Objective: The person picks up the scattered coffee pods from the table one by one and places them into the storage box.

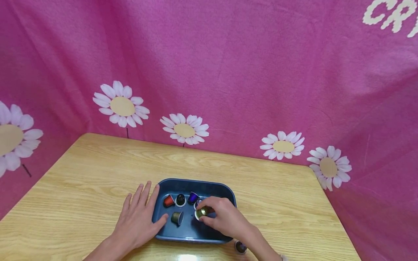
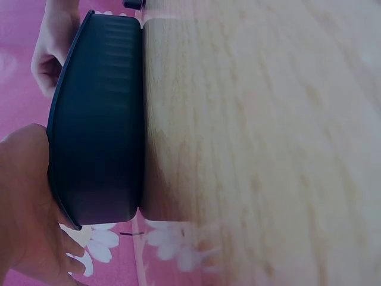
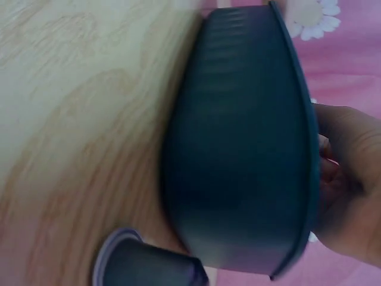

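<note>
A dark blue rectangular tray (image 1: 205, 185) holds several coffee capsules. Over its right half, my right hand (image 1: 226, 216) pinches a gold coffee capsule (image 1: 201, 213) between thumb and fingers. My left hand (image 1: 138, 217) rests at the tray's left rim, fingers spread and thumb reaching over the edge. Inside lie a red capsule (image 1: 168, 201), a black capsule (image 1: 180, 199), a purple capsule (image 1: 193, 197) and an olive capsule (image 1: 177, 218) on its side. Another capsule beside the gold one is partly covered by my right fingers. The right wrist view hides the held capsule behind the tray wall.
One dark capsule (image 3: 149, 265) lies on the table outside the tray, by its front right corner, near my right forearm. The light wooden table (image 1: 277, 203) extends around the tray. A pink cloth (image 1: 228, 72) with printed daisies hangs behind and at the sides.
</note>
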